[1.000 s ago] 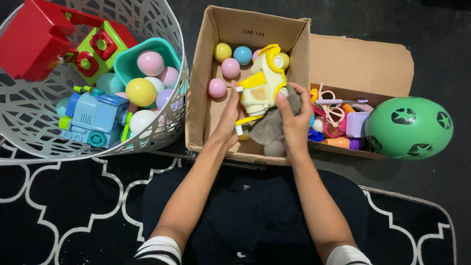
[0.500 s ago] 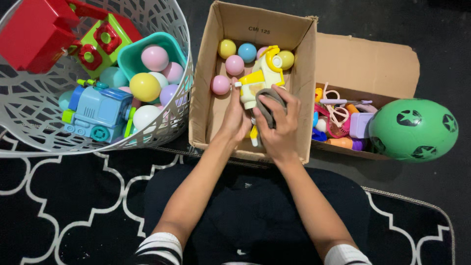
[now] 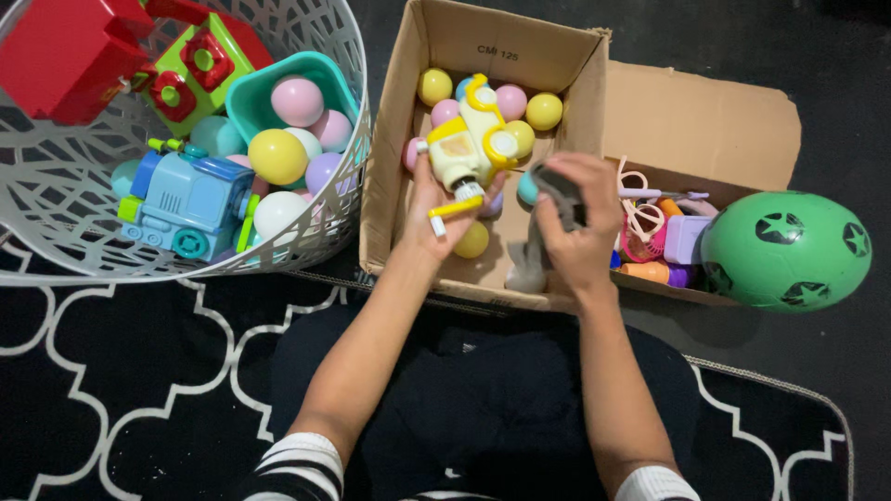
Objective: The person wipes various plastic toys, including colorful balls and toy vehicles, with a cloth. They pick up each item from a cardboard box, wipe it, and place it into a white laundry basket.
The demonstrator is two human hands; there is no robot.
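Cardboard, plain brown and matte: that is the open box point(image 3: 483, 42) we take as our landmark. Over its middle our left hand point(image 3: 436, 218) grips a cream and yellow plastic toy point(image 3: 469, 144), glossy and rounded, with a ribbed stub and a yellow bar at its lower end. Our right hand point(image 3: 580, 232), at the box's right wall, is closed on a soft grey plush toy point(image 3: 548, 218), limp and hanging down toward the box's near edge. Smooth pastel balls point(image 3: 543, 111) sit in the box's far corner. A small dark printed mark runs along the inside of the box's back wall. Right of the box lies a green ball with black stars point(image 3: 784, 250); left of it stands a white openwork basket point(image 3: 56, 227) with a blue toy train point(image 3: 186, 199). Half a second ago both toys were bunched together low in the box; now they are apart, the plastic one raised on the left.
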